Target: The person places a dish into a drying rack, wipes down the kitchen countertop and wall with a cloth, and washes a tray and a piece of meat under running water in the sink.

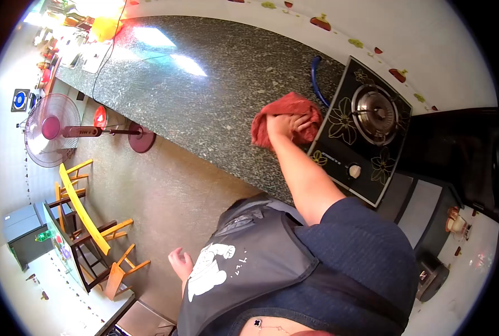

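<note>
Pressing a bunched red cloth (286,105) onto the speckled granite desk (221,106) with the right hand (287,124), fingers part-spread and slightly bent over the fabric; cannot tell whether gripping a fold or merely bearing down. Working just beside the near edge of the black gas stove (350,147), close to a curved blue hose (315,81); unclear from this angle whether touching either with the cloth. Holding nothing visible in the left hand (180,264), loosely half-open beside the dark grey apron (249,274) and apart from the desk. Probably partway through wiping this stretch of stone, to judge by the palm laid over the fabric. Likely to call next for a level sweep under even pressure, steering round the hose and along the stove's rim without snagging, perhaps lifting the hose aside with the free left hand.
</note>
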Tool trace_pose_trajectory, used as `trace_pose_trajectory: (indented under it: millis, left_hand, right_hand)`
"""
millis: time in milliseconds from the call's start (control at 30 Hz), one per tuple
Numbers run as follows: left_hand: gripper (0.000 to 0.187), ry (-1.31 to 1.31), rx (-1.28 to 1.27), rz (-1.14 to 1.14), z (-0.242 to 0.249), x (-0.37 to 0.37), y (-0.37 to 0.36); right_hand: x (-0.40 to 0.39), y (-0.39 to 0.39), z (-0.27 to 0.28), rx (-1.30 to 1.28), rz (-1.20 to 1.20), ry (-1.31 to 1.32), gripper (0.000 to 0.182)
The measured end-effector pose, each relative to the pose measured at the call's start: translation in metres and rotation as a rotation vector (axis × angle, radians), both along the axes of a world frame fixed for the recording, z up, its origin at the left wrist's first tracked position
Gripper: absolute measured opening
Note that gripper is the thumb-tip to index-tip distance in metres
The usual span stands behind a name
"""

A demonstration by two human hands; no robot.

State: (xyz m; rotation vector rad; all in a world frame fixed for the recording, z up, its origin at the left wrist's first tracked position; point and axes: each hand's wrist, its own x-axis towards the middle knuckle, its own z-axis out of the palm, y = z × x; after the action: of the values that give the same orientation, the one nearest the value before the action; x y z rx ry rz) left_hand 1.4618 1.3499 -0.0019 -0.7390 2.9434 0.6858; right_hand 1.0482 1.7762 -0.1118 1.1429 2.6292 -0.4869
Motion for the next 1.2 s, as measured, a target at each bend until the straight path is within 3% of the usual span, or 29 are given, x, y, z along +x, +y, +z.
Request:
trace_pose_trajectory:
  millis: [100, 167, 200, 233, 267, 333, 400, 467, 533, 600, 633, 700, 767, 800, 867, 900, 1000, 1033, 1067, 1133, 1200]
  left_hand:
    - [0.026, 0.009, -0.066, 0.082, 0.000, 0.007, -0.042]
    - [0.026, 0.010, -0.038, 0.153, 0.005, -0.002, -0.070]
    - [0.026, 0.018, -0.049, 0.163, 0.007, -0.009, -0.087]
    - [0.026, 0.016, -0.044, 0.167, 0.007, -0.018, -0.104]
    - [0.026, 0.013, -0.033, 0.164, 0.009, -0.030, -0.122]
    - [0.024, 0.007, -0.013, 0.171, -0.001, -0.063, -0.167]
    - [0.023, 0.092, -0.046, 0.021, -0.019, -0.105, -0.225]
    - [0.022, 0.045, -0.022, -0.067, -0.018, -0.169, -0.261]
    - [0.022, 0.084, 0.068, -0.182, -0.017, -0.231, -0.290]
    - [0.023, 0.024, 0.093, -0.284, -0.015, -0.287, -0.320]
    - [0.023, -0.042, 0.103, -0.354, -0.014, -0.313, -0.333]
    - [0.023, -0.102, 0.074, -0.431, -0.012, -0.354, -0.355]
    - [0.023, -0.088, 0.074, -0.431, -0.022, -0.375, -0.387]
    - [0.023, -0.114, 0.048, -0.398, -0.027, -0.379, -0.399]
    - [0.020, -0.120, 0.045, -0.314, -0.051, -0.374, -0.434]
    - [0.018, -0.120, 0.105, -0.249, -0.056, -0.366, -0.442]
    - [0.015, -0.314, 0.106, -0.194, -0.096, -0.340, -0.493]
    - [0.013, -0.338, 0.136, -0.204, -0.107, -0.332, -0.504]
    - [0.012, -0.399, 0.218, -0.155, -0.115, -0.330, -0.511]
    - [0.012, -0.397, 0.010, -0.311, -0.117, -0.329, -0.508]
    - [0.016, -0.412, 0.113, -0.270, -0.120, -0.349, -0.497]
  right_hand:
    - [-0.051, -0.001, 0.014, -0.027, -0.301, 0.128, 0.082]
    - [-0.085, 0.008, 0.025, -0.517, -0.506, 0.273, 0.077]
    - [-0.100, 0.002, 0.015, -0.348, -0.503, 0.266, 0.079]
    - [-0.105, -0.010, 0.015, -0.238, -0.357, 0.205, 0.089]
    - [-0.107, -0.034, 0.017, -0.241, -0.359, 0.210, 0.089]
    - [-0.103, -0.089, 0.021, 0.267, 0.280, 0.136, 0.097]
    - [-0.094, -0.156, 0.014, 0.236, 0.557, 0.098, 0.101]
    - [-0.076, -0.230, 0.034, 0.180, 0.651, -0.060, 0.096]
    - [-0.049, -0.270, 0.021, 0.097, 0.679, 0.156, 0.092]
    - [-0.025, -0.255, -0.009, -0.032, 0.743, 0.513, 0.084]
    - [-0.010, -0.238, 0.007, -0.055, 0.747, 0.224, 0.075]
    - [0.040, -0.194, 0.001, 0.099, 0.606, 0.325, 0.063]
    - [0.091, -0.147, 0.020, 0.179, 0.274, 0.127, 0.052]
    - [0.115, -0.127, 0.038, 0.176, 0.112, 0.014, 0.059]
    - [0.180, -0.069, -0.023, 0.406, -0.120, -0.066, 0.075]
    - [0.177, -0.066, -0.016, 0.416, -0.139, -0.070, 0.075]
    - [0.135, -0.063, -0.008, 0.264, -0.957, -0.135, 0.098]
    - [0.098, -0.070, -0.006, 0.266, -1.162, -0.156, 0.095]
    - [0.062, -0.085, 0.009, 0.215, -1.168, -0.208, 0.095]
    - [0.006, -0.104, 0.017, 0.191, -0.922, -0.258, 0.095]
    - [-0.024, -0.090, 0.000, 0.286, -0.810, -0.148, 0.090]
